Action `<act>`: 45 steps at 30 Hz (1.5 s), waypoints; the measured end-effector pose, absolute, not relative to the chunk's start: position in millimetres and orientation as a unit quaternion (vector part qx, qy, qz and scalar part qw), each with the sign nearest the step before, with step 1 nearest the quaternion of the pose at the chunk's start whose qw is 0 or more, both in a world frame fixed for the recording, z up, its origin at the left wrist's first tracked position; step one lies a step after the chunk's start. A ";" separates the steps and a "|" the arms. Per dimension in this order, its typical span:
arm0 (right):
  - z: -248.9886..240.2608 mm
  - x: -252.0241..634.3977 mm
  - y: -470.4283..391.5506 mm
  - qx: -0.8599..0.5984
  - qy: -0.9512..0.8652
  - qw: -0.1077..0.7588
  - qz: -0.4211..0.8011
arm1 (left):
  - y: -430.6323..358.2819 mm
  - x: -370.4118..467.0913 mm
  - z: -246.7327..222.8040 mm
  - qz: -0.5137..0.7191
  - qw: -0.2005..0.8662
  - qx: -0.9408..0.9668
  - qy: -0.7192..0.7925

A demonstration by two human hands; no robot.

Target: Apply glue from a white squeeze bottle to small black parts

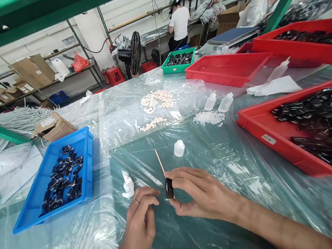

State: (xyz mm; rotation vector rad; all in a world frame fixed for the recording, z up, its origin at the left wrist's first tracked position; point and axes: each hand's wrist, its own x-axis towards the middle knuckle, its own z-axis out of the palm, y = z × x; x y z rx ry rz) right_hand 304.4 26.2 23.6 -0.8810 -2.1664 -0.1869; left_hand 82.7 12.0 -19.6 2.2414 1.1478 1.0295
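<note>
My right hand [200,192] pinches a small glossy black piece [169,188] upright between thumb and fingers. A thin wooden stick [159,160] also sticks out from these fingertips, pointing away from me. Just left of the piece is my left hand [141,212], a ring on one finger. Its fingers are loosely bent and nothing shows in them; the fingertips seem apart from the black piece. Beyond my hands stands a small white translucent pot [179,148]. A crumpled white tissue [127,184] lies beside my left hand.
A blue tray [87,161] of black pieces lies left, a red tray [257,121] of similar pieces right. Farther off are pale small parts [157,101], white bits [208,117], squeeze bottles [225,102] and a green tray [176,69]. Two people sit in the background.
</note>
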 end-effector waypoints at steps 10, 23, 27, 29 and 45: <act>13.1 300.7 25.3 -0.347 -0.855 0.384 -0.046 | 10.7 82.3 -17.8 0.362 0.241 0.793 0.426; -17.0 270.7 16.5 -0.303 -0.860 0.410 -0.031 | 6.2 77.9 -12.1 0.346 0.143 0.775 0.509; -16.7 281.9 24.3 -0.329 -0.843 0.423 -0.034 | 47.2 10.9 20.9 0.418 -0.007 0.697 0.583; -14.6 291.5 30.5 -0.335 -0.837 0.430 -0.045 | 63.6 -30.7 42.0 0.437 -0.087 0.651 0.615; 7.0 450.8 105.2 -0.639 -0.552 0.520 -0.129 | 26.4 35.1 -25.1 0.367 -0.018 0.818 0.442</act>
